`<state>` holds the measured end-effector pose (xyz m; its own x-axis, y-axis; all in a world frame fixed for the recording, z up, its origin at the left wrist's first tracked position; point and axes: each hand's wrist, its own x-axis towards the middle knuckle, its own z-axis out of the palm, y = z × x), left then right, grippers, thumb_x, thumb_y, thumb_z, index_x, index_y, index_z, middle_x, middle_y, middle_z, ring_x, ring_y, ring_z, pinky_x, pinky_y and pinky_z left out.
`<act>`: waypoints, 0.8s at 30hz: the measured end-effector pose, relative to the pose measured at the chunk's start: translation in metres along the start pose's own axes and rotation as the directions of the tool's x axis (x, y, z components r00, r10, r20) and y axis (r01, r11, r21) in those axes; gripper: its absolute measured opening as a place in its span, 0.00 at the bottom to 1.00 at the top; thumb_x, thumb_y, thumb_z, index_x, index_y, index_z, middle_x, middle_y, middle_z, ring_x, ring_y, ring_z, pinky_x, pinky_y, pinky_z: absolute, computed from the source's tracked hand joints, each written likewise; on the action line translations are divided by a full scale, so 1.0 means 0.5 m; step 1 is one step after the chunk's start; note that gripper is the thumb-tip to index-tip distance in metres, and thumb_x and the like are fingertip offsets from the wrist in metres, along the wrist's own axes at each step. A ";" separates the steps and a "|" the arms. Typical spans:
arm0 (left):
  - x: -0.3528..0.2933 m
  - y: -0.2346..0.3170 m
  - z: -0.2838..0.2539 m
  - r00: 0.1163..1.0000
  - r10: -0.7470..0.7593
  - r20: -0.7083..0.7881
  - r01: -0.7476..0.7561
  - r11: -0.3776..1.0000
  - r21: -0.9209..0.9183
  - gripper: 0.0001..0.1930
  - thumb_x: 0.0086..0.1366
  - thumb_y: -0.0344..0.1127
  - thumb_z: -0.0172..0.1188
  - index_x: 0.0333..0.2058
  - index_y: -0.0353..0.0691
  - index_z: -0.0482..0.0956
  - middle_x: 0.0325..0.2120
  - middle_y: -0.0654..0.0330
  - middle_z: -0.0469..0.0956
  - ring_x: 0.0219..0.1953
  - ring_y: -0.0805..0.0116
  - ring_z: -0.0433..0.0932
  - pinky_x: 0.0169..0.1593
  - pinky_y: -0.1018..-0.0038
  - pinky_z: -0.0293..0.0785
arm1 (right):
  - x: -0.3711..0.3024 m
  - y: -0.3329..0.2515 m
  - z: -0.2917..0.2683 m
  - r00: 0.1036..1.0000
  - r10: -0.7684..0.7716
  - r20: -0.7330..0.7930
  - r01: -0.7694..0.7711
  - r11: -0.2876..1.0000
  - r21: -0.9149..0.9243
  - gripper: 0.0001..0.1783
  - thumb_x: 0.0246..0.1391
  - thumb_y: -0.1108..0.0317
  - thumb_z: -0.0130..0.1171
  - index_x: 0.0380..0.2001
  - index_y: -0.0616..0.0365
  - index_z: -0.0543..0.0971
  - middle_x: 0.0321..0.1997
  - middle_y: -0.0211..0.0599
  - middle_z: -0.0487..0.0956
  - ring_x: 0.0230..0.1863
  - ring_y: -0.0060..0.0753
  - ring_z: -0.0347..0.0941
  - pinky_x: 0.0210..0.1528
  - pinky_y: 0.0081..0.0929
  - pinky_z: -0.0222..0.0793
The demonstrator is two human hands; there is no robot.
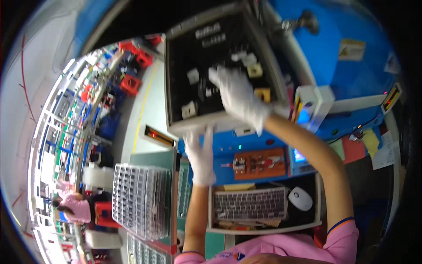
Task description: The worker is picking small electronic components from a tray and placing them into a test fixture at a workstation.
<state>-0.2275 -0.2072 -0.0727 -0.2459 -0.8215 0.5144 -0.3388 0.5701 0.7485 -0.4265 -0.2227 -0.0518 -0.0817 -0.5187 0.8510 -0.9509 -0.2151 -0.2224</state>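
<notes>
A large dark panel (211, 57) with a grey frame, which looks like a monitor, stands tilted ahead of me. My right hand (241, 94), in a white glove, reaches over its face with fingers stretched toward the middle. Motion blurs the fingertips, and I cannot tell whether they touch it. Small pale and yellowish squares, such as a cream one (255, 70), show on the dark face. At the lower edge of the frame, my left hand (200, 154), also gloved in white, rests with its fingers extended and apart. Nothing shows in either hand.
Below the panel lie a keyboard (250, 205) and a white mouse (300, 199) in a tray. An orange fixture block (259, 163) sits on the blue machine. Stacked clear plastic trays (140, 200) stand at left. Farther left, a person in pink (75, 207) sits by shelving.
</notes>
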 end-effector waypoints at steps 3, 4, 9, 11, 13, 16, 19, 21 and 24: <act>-0.088 -0.094 -0.013 0.996 -0.030 0.078 0.031 1.000 -0.005 0.05 0.65 0.33 0.63 0.38 0.41 0.81 0.34 0.60 0.78 0.41 0.63 0.77 0.55 0.62 0.66 | -0.120 -0.092 -0.145 0.883 -0.200 0.425 0.285 0.947 -0.147 0.17 0.55 0.70 0.55 0.49 0.61 0.76 0.39 0.47 0.77 0.43 0.44 0.74 0.44 0.39 0.71; -0.107 -0.111 0.001 0.998 0.025 0.064 -0.028 0.998 0.048 0.05 0.64 0.32 0.64 0.38 0.40 0.81 0.35 0.58 0.79 0.39 0.63 0.78 0.49 0.66 0.71 | -0.176 -0.078 -0.157 0.891 -0.263 0.370 0.285 0.959 -0.006 0.11 0.54 0.69 0.56 0.39 0.60 0.78 0.33 0.44 0.77 0.38 0.43 0.76 0.39 0.40 0.72; -0.139 -0.114 0.002 0.991 0.094 0.091 -0.109 0.978 0.179 0.07 0.63 0.31 0.64 0.40 0.40 0.79 0.40 0.55 0.78 0.40 0.61 0.79 0.45 0.69 0.74 | -0.306 -0.023 -0.208 0.822 0.029 0.569 0.021 0.997 -0.081 0.08 0.48 0.68 0.62 0.27 0.56 0.72 0.25 0.42 0.75 0.31 0.49 0.76 0.35 0.44 0.71; -0.143 -0.094 -0.002 0.970 0.231 0.076 -0.243 0.909 0.338 0.07 0.64 0.31 0.62 0.40 0.40 0.79 0.40 0.53 0.78 0.40 0.56 0.78 0.46 0.66 0.74 | -0.303 -0.023 -0.219 0.833 -0.007 0.553 0.055 0.996 -0.071 0.07 0.49 0.69 0.61 0.28 0.55 0.72 0.26 0.42 0.75 0.32 0.48 0.76 0.35 0.45 0.71; -0.131 -0.094 0.001 0.974 0.207 0.092 -0.222 0.955 0.196 0.06 0.64 0.32 0.61 0.38 0.38 0.80 0.37 0.51 0.78 0.39 0.51 0.79 0.46 0.63 0.74 | -0.306 -0.017 -0.216 0.864 0.010 0.504 0.015 0.999 -0.046 0.07 0.48 0.69 0.60 0.27 0.54 0.71 0.27 0.43 0.76 0.33 0.49 0.75 0.35 0.47 0.69; -0.098 -0.120 -0.005 0.991 0.103 0.085 -0.111 0.989 0.096 0.07 0.65 0.33 0.61 0.37 0.36 0.81 0.35 0.50 0.79 0.40 0.50 0.79 0.46 0.62 0.74 | -0.293 -0.006 -0.191 0.859 0.045 0.509 0.055 0.982 -0.179 0.06 0.44 0.72 0.58 0.27 0.55 0.72 0.27 0.45 0.76 0.33 0.52 0.75 0.35 0.50 0.69; -0.082 -0.106 -0.018 0.989 -0.006 0.148 -0.013 0.992 0.124 0.11 0.67 0.36 0.60 0.40 0.34 0.81 0.36 0.50 0.81 0.43 0.53 0.80 0.47 0.65 0.75 | -0.293 0.003 -0.189 0.878 0.044 0.476 0.032 0.988 -0.152 0.08 0.48 0.71 0.59 0.27 0.55 0.69 0.29 0.45 0.73 0.35 0.55 0.71 0.35 0.52 0.64; -0.091 -0.051 -0.041 0.957 -0.214 0.198 0.237 0.966 -0.099 0.11 0.67 0.36 0.60 0.43 0.34 0.81 0.36 0.55 0.83 0.40 0.63 0.82 0.46 0.70 0.77 | -0.302 0.022 -0.206 0.858 -0.023 0.513 0.064 0.996 -0.063 0.04 0.52 0.75 0.55 0.30 0.55 0.71 0.32 0.41 0.73 0.40 0.52 0.71 0.40 0.48 0.64; -0.142 0.033 -0.156 0.902 -0.359 0.242 0.408 0.892 -0.197 0.11 0.66 0.32 0.62 0.46 0.36 0.81 0.38 0.60 0.83 0.36 0.73 0.82 0.44 0.78 0.79 | -0.331 0.019 -0.214 0.868 -0.111 0.485 0.089 0.994 0.069 0.11 0.55 0.73 0.57 0.42 0.57 0.77 0.36 0.38 0.76 0.41 0.46 0.71 0.51 0.43 0.65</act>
<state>-0.1448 -0.1402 -0.0645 -0.3200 -0.9427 0.0940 -0.2230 0.1714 0.9596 -0.4539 -0.0502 -0.1440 0.1795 -0.8271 0.5326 -0.9314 -0.3171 -0.1785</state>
